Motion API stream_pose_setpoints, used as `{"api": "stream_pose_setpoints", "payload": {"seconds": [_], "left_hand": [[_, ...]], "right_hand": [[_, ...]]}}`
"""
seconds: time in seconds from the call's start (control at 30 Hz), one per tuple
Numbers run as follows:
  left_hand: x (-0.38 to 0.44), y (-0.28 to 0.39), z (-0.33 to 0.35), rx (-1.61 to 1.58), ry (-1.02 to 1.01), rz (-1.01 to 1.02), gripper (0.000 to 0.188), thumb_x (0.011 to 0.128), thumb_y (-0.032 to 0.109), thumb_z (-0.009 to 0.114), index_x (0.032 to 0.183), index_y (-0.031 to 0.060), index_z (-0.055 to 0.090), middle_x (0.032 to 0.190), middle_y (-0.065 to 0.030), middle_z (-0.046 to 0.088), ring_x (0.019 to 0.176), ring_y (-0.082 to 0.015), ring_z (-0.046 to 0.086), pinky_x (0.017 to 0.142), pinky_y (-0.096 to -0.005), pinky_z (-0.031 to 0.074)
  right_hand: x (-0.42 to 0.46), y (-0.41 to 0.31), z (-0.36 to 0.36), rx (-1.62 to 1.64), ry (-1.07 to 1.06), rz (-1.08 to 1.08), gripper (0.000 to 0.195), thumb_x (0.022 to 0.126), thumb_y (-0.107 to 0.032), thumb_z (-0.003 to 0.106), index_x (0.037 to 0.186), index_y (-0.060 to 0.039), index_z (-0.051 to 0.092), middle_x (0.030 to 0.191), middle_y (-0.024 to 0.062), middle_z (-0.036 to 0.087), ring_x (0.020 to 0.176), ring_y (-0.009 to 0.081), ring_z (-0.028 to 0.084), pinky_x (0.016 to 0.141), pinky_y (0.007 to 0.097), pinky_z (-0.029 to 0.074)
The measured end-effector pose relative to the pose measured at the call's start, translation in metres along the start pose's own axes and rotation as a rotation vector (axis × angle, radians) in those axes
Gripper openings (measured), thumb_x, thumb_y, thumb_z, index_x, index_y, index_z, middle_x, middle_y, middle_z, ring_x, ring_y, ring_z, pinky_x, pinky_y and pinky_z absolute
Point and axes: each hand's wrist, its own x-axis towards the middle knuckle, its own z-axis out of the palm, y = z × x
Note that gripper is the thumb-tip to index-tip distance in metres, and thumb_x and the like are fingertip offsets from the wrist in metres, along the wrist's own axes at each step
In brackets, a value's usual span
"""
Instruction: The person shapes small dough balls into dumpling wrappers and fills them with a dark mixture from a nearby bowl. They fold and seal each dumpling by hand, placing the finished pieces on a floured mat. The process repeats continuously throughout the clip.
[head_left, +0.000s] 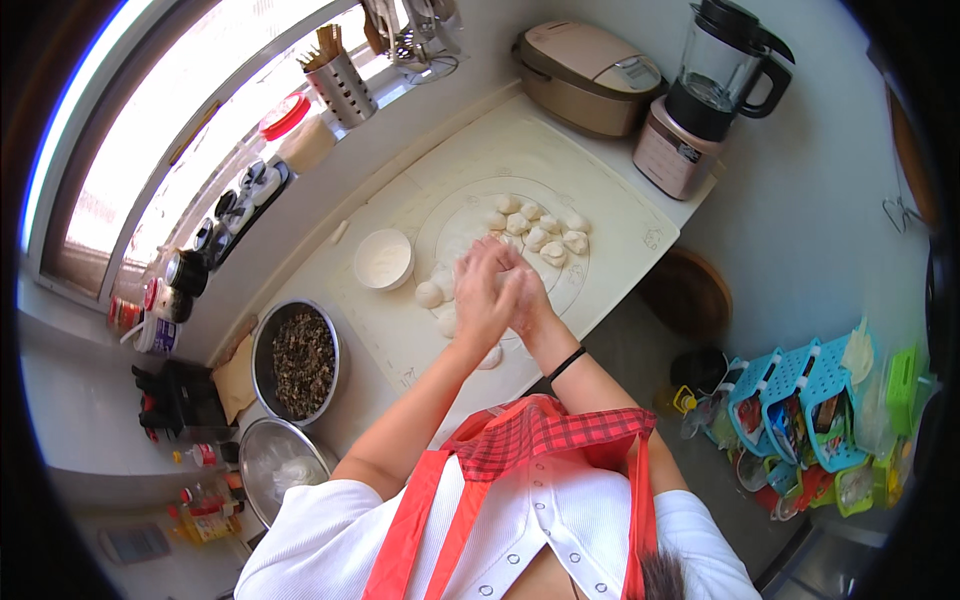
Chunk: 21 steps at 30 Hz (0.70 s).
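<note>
My left hand (480, 289) and my right hand (531, 296) are pressed together, palm to palm, above the dough mat (615, 221). Whatever may lie between the palms is hidden, and the fingers are slightly blurred. Just beyond the hands, to the right, sits a cluster of rough dough pieces (537, 239), several in number. Smoother dough balls (429, 295) rest to the left of my hands, partly covered by them. A flattened-looking dough piece (490, 358) shows below, between my forearms. The white bowl (384, 259) beside the left-hand balls holds pale powder like flour.
At left, a metal bowl (339, 367) contains dark chopped filling; a second metal bowl (255, 469) holds a plastic bag. A rice cooker (585, 79) and a blender (694, 105) stand at the back. Jars (187, 271) and a utensil holder (343, 90) line the windowsill. Blue baskets (795, 397) hang right.
</note>
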Motion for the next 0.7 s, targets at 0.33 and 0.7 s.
{"api": "stream_pose_setpoints", "payload": {"seconds": [0.33, 0.7], "left_hand": [[0.006, 0.000, -0.017, -1.537, -0.075, -0.739, 0.060, 0.103, 0.038, 0.038, 0.151, 0.0046, 0.027, 0.147, -0.0174, 0.041, 0.132, -0.0264, 0.044, 0.105, -0.0357, 0.039], [0.000, -0.024, -0.022, -1.724, -0.232, -0.556, 0.065, 0.102, 0.048, 0.032, 0.149, 0.0036, 0.030, 0.149, -0.0161, 0.039, 0.136, -0.0290, 0.040, 0.111, -0.0404, 0.034]], "right_hand": [[-0.018, -0.013, 0.070, -1.576, -0.210, -0.787, 0.044, 0.103, -0.025, 0.036, 0.139, -0.0020, 0.049, 0.147, 0.0123, 0.045, 0.143, 0.0311, 0.032, 0.117, 0.0438, 0.020], [-0.012, 0.002, 0.083, -1.730, -0.271, -0.890, 0.041, 0.096, -0.015, 0.043, 0.134, -0.0111, 0.057, 0.142, 0.0101, 0.053, 0.139, 0.0394, 0.036, 0.116, 0.0531, 0.016]]}}
